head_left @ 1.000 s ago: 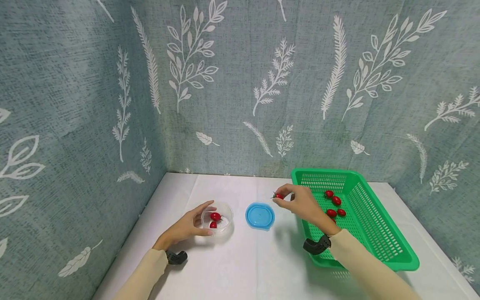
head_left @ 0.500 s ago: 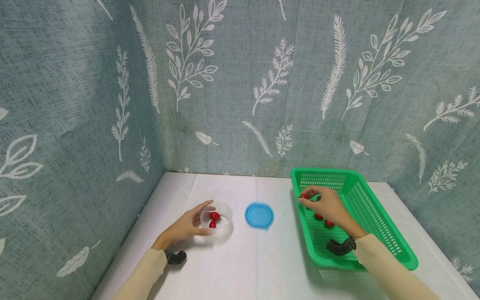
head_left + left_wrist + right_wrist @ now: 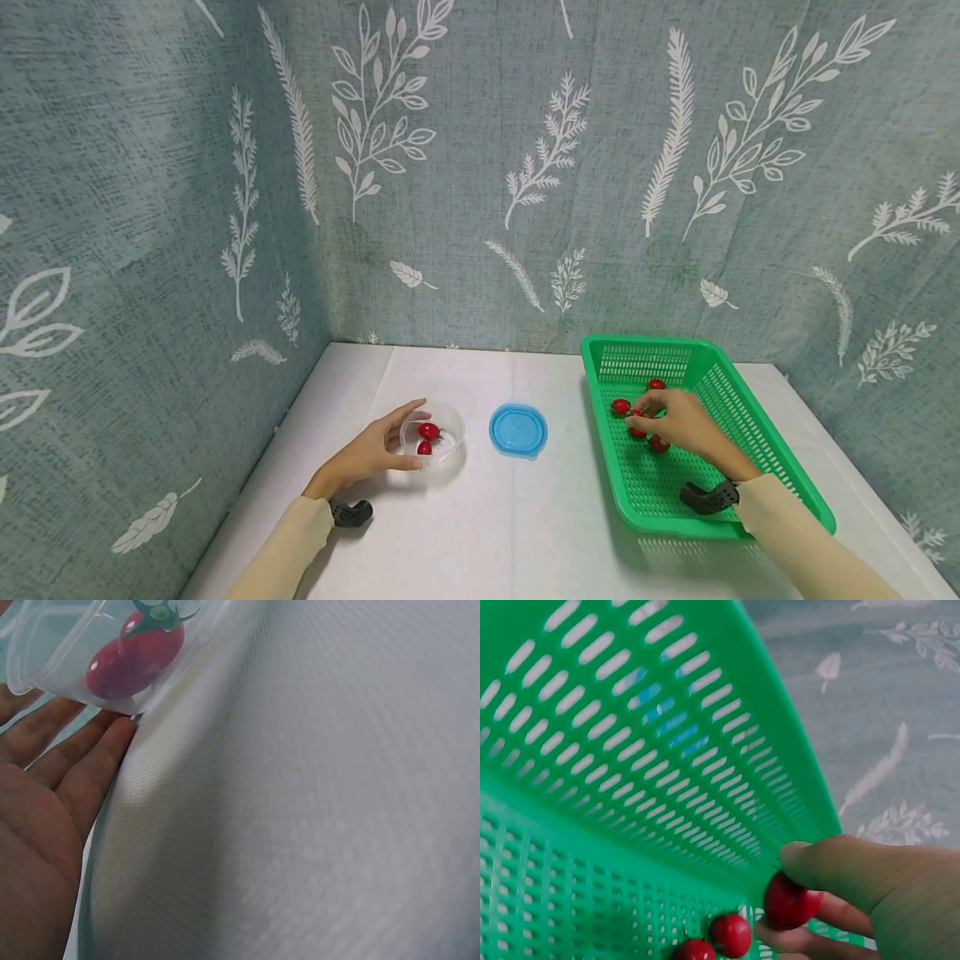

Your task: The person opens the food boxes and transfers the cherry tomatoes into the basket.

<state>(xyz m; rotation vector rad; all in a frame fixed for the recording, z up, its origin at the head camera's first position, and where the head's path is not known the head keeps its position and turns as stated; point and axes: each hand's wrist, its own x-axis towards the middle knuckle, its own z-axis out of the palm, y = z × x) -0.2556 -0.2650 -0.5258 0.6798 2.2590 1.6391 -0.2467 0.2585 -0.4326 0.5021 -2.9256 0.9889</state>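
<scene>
At the left of the table stands a small clear plastic container (image 3: 448,454) with two cherry tomatoes (image 3: 429,431) showing inside. My left hand (image 3: 378,446) holds it from the left, thumb on the near side and fingers on the far side; its fingertips meet the wall in the left wrist view. Inside the green basket (image 3: 780,492), my right hand (image 3: 686,421) pinches a cherry tomato (image 3: 791,900) between thumb and fingers. Beside that hand lie more cherry tomatoes (image 3: 621,407) on the basket floor. The hand hides part of this group.
A blue lid (image 3: 518,431) lies flat between container and basket. The basket's raised slotted walls surround the right hand. White cloth (image 3: 465,533) covers the table, and patterned fabric (image 3: 465,183) rises behind and at the left.
My right hand has moved right, from beside the blue lid into the basket, lowering among the tomatoes. My left hand and the container have stayed in place.
</scene>
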